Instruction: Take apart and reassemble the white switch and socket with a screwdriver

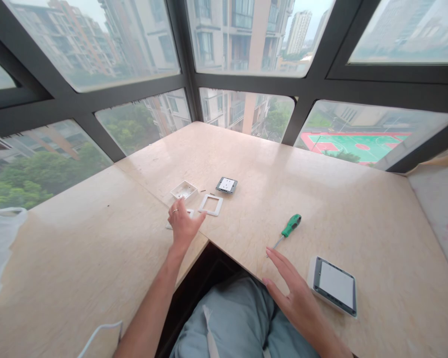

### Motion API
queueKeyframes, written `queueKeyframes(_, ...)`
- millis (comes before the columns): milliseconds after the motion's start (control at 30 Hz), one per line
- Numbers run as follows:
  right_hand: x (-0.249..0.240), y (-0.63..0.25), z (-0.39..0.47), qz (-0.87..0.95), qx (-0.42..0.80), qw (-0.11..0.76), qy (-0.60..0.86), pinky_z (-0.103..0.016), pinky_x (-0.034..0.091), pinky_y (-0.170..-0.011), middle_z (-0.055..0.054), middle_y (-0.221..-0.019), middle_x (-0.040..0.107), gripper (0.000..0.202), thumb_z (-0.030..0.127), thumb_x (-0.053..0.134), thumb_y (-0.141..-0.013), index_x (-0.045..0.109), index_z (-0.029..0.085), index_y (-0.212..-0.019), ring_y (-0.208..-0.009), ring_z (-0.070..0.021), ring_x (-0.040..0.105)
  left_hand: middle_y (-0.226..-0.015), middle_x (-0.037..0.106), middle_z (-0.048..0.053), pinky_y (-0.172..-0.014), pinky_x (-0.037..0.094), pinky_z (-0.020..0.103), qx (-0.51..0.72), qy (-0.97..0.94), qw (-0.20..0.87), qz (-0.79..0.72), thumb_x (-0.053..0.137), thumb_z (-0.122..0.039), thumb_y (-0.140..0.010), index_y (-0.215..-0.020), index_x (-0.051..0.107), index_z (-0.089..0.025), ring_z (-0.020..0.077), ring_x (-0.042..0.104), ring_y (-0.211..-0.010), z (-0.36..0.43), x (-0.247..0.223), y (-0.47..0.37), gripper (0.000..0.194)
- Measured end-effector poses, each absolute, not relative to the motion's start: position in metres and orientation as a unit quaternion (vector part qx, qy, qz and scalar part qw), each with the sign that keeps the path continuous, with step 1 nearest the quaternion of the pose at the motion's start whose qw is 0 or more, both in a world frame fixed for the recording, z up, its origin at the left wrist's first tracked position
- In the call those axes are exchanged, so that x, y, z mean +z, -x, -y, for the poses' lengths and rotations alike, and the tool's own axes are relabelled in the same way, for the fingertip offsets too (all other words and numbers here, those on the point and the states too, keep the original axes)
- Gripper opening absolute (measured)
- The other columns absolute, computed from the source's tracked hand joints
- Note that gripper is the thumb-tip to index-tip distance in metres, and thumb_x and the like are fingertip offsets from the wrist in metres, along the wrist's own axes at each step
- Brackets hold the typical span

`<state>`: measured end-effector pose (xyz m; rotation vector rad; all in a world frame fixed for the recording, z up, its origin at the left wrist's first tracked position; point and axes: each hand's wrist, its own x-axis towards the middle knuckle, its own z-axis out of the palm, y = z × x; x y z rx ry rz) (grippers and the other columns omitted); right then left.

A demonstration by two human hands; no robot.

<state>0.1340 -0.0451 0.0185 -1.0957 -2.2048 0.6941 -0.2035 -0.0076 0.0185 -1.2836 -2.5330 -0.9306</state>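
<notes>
While L hand [184, 224], open, covers pt of wht frame [190, 213], R hand [295, 294] open nr grn/blk screwdriver [291, 225].

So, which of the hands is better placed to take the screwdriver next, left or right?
Right, I think. The right hand is open, with fingertips close to the tip of the screwdriver. The left hand is farther away, near the white box.

A corner window nook, likely in a high-rise home, is showing here: a pale stone-look ledge [388, 214] is running beneath dark-framed windows [242, 54]. Outside, apartment blocks [153, 40] are rising above green trees [48, 169], and a sports court [362, 145] is lying far below, to the right.
</notes>
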Motion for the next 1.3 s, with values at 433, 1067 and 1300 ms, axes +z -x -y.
queueKeyframes(433, 0.009, -0.128, 0.053, 0.824, 0.269, 0.302, 0.396, -0.041, 0.058, -0.102, -0.01, -0.137, 0.066, 0.044, 0.031, 0.055, -0.097, 0.056, 0.024, -0.141, -0.126, -0.0256, 0.064, -0.14, 0.057, 0.024, -0.111, 0.037, 0.057, -0.248, 0.441, -0.057, 0.861, 0.082, -0.058, -0.063, -0.155, 0.012, -0.006, 0.0427, 0.051, -0.132, 0.073, 0.004, 0.272, 0.127)
queueKeyframes(1067, 0.018, -0.13, 0.063, 0.833, 0.256, 0.295, 0.391, -0.035, 0.06, -0.097, -0.01, -0.13, 0.071, 0.041, 0.033, 0.057, -0.097, 0.06, 0.021, -0.136, -0.119, -0.0244, 0.068, -0.125, 0.056, 0.016, -0.102, 0.048, 0.052, -0.294, 0.516, -0.026, 0.804, 0.077, -0.038, -0.064, -0.143, 0.035, -0.014, 0.0333, 0.062, -0.113, 0.078, 0.003, 0.278, 0.092)
queueKeyframes(1300, 0.024, -0.146, 0.064, 0.836, 0.231, 0.311, 0.389, -0.034, 0.061, -0.094, -0.009, -0.128, 0.072, 0.04, 0.032, 0.057, -0.097, 0.059, 0.023, -0.136, -0.116, -0.0239, 0.07, -0.129, 0.056, 0.017, -0.105, 0.05, 0.055, -0.381, 0.565, 0.059, 0.73, 0.077, -0.032, -0.071, -0.149, 0.031, -0.014, 0.0342, 0.058, -0.122, 0.094, 0.023, 0.267, 0.092)
